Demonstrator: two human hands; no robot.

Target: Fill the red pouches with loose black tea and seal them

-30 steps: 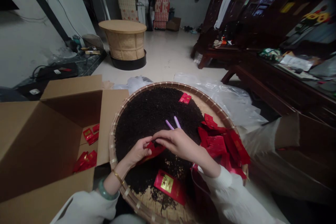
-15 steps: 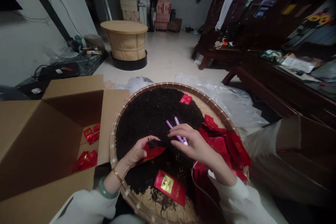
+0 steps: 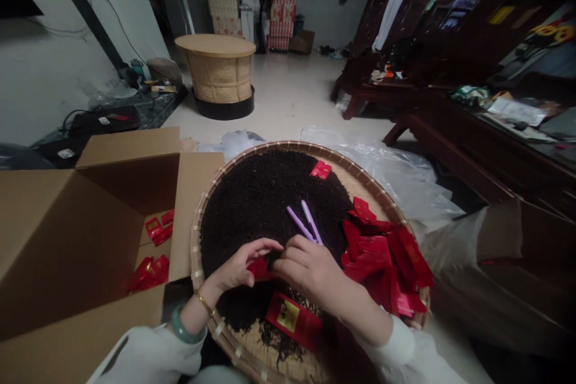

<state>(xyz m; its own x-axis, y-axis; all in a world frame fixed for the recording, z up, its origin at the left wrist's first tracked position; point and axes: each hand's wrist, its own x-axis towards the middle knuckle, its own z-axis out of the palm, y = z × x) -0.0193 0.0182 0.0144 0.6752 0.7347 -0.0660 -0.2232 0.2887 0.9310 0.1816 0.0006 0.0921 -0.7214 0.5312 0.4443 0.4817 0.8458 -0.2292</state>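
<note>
My left hand (image 3: 238,265) is curled around a small red pouch (image 3: 260,269), low over a heap of dark loose tea leaves (image 3: 256,192). Bent over the pouch's mouth is my right hand (image 3: 310,267), its fingers drawn together; whatever they grip is hidden. Just beyond its knuckles a purple two-armed tool (image 3: 310,222) lies on the leaves, its joined end covered. A red packet with a gold label (image 3: 292,319) rests below my hands, near the front of the round woven bamboo tray (image 3: 198,234).
Many flat red pouches (image 3: 382,252) are piled along the tray's right side, and one small red packet (image 3: 321,169) lies at its far edge. Left of the tray stands an open cardboard box (image 3: 108,204) with several red packets (image 3: 153,273) inside. Clear plastic sheeting (image 3: 396,171) covers floor behind.
My right hand has moved left and down from beside the purple tool to the pouch's mouth, its fingers closing. The pouch in my left hand is now more covered.
</note>
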